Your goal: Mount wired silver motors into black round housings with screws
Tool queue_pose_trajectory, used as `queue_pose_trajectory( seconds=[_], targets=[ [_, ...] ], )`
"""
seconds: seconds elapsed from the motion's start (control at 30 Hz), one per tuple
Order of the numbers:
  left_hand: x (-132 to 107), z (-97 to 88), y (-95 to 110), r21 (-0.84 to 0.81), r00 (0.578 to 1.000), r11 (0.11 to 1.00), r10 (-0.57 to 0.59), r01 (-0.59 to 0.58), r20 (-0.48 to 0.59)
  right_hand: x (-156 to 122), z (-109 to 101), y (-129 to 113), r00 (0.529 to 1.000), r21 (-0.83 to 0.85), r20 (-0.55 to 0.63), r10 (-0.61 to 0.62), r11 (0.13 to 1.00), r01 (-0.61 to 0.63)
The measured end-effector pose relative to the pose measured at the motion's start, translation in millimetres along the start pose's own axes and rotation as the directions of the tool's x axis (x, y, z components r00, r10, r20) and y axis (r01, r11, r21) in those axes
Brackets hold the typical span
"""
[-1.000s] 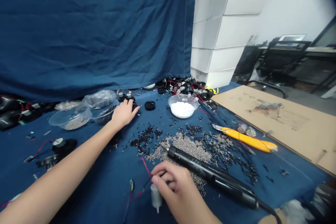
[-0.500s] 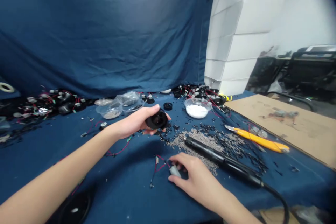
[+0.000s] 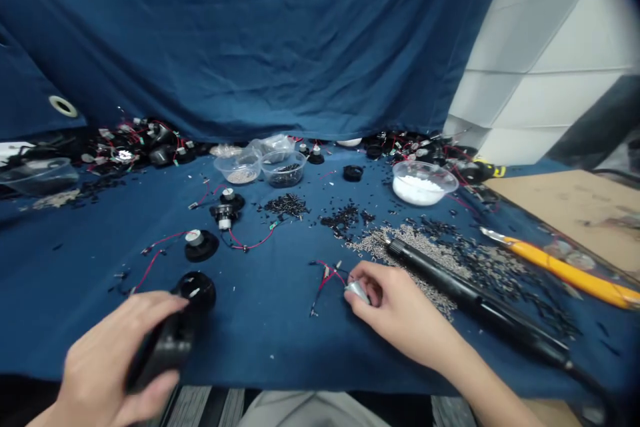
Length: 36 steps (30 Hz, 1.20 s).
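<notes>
Low on the left, my left hand (image 3: 107,353) is curled around a black plastic housing (image 3: 167,343), slightly smeared by motion. Another rounded black part (image 3: 197,288) shows just beyond it; whether the two touch, I cannot tell. My right hand (image 3: 400,303) pinches a small silver motor (image 3: 357,291) over the blue cloth, right of centre. From the motor, thin red and black wires (image 3: 327,273) run left onto the cloth. Beyond my left hand stands a black round base with a white-topped motor (image 3: 200,245), and similar black units (image 3: 227,210) lie farther back.
A black electric screwdriver (image 3: 475,307) lies right of my right hand, across small metal pieces (image 3: 420,247). Farther right are a yellow cutter knife (image 3: 570,270) and cardboard (image 3: 575,193). Clear bowls (image 3: 285,170) and a bowl of white material (image 3: 425,183) stand behind. Wired parts (image 3: 145,143) are heaped back left.
My left hand has come from the middle down to the lower left with a black housing in it. My right hand still holds the motor. The view has tilted down and turned left.
</notes>
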<state>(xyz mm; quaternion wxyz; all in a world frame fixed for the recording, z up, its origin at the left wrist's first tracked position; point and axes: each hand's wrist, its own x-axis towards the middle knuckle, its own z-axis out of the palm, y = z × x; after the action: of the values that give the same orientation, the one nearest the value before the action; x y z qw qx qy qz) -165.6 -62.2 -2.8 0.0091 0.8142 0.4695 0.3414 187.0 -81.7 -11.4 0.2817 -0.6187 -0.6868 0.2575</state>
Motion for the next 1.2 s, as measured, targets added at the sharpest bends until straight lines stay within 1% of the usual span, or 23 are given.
queue_pose_trajectory(
  seconds=[0.07,0.13,0.27,0.4,0.47,0.53,0.57,0.6,0.67,0.7,0.73,0.77,0.8,0.87,0.9,0.93,0.97,1.0,1.03,1.1,1.13,1.17,1.2],
  targets=[
    [-1,14.7,-21,0.142,0.999,0.989,0.043,-0.041,-0.010,0,-1,1,1.000,0.101,-0.017,-0.018,0.995,0.019],
    [9,26.2,-31,0.216,0.998,0.975,0.052,-0.057,0.028,-1,0,4,0.998,0.173,-0.043,-0.048,0.983,0.054],
    [32,40.8,-30,0.351,0.996,0.933,0.076,-0.084,0.035,-1,5,10,0.997,0.288,-0.033,-0.069,0.955,0.075],
    [50,46.8,-24,0.508,0.973,0.834,0.226,-0.214,0.039,-3,8,9,0.996,0.333,-0.012,-0.090,0.939,0.089],
    [62,47.0,-22,0.534,0.957,0.796,0.266,-0.285,0.114,-4,8,9,0.996,0.359,-0.015,-0.093,0.929,0.093],
    [78,46.4,-19,0.529,0.930,0.770,0.238,-0.357,0.281,-3,9,10,0.997,0.407,-0.022,-0.077,0.910,0.079],
    [86,45.9,-18,0.517,0.898,0.759,0.203,-0.397,0.391,-3,9,11,0.998,0.448,-0.021,-0.062,0.892,0.065],
    [95,45.4,-17,0.500,0.850,0.748,0.161,-0.436,0.501,-2,9,13,0.999,0.509,-0.014,-0.046,0.860,0.047],
    [113,43.5,-15,0.455,0.742,0.735,0.097,-0.503,0.664,1,8,17,1.000,0.665,0.005,-0.016,0.747,0.009],
    [121,42.0,-12,0.436,0.707,0.734,0.084,-0.520,0.702,2,8,19,1.000,0.742,0.013,-0.007,0.670,-0.005],
    [127,40.2,-9,0.415,0.692,0.739,0.095,-0.531,0.715,3,7,21,1.000,0.815,0.022,0.002,0.580,-0.019],
    [132,38.2,-4,0.395,0.702,0.753,0.124,-0.527,0.701,4,6,22,0.999,0.882,0.029,0.014,0.470,-0.033],
    [135,36.4,2,0.369,0.734,0.781,0.161,-0.503,0.660,4,5,23,0.999,0.937,0.045,0.029,0.347,-0.052],
    [135,34.9,21,0.267,0.829,0.893,0.177,-0.362,0.531,5,2,21,0.994,0.991,0.099,0.044,0.087,-0.102],
    [132,36.0,32,0.146,0.861,0.960,0.139,-0.239,0.489,5,0,18,0.991,0.992,0.127,0.033,-0.025,-0.126],
    [129,38.7,43,-0.038,0.879,0.996,0.093,-0.085,0.467,5,-3,12,0.989,0.983,0.147,0.011,-0.108,-0.145],
    [125,42.9,55,-0.236,0.911,0.968,0.020,0.085,0.413,6,-7,5,0.988,0.975,0.155,-0.019,-0.159,-0.156],
    [121,48.7,67,-0.421,0.912,0.870,-0.071,0.254,0.404,8,-11,-3,0.988,0.971,0.147,-0.049,-0.184,-0.154],
    [118,55.6,77,-0.567,0.876,0.712,-0.142,0.414,0.461,11,-16,-12,0.990,0.971,0.124,-0.072,-0.195,-0.136],
    [117,71.6,94,-0.733,0.787,0.286,-0.200,0.617,0.584,21,-25,-30,0.995,0.984,0.038,-0.089,-0.168,-0.053],
    [117,80.1,99,-0.748,0.751,0.095,-0.173,0.656,0.637,28,-28,-38,0.996,0.991,-0.015,-0.091,-0.130,0.003],
    [119,88.6,102,-0.739,0.727,-0.052,-0.144,0.672,0.671,36,-30,-43,0.994,0.996,-0.065,-0.093,-0.069,0.059],
    [120,96.8,104,-0.723,0.713,-0.152,-0.119,0.674,0.691,45,-29,-46,0.989,0.993,-0.113,-0.093,0.018,0.115]
  ],
)
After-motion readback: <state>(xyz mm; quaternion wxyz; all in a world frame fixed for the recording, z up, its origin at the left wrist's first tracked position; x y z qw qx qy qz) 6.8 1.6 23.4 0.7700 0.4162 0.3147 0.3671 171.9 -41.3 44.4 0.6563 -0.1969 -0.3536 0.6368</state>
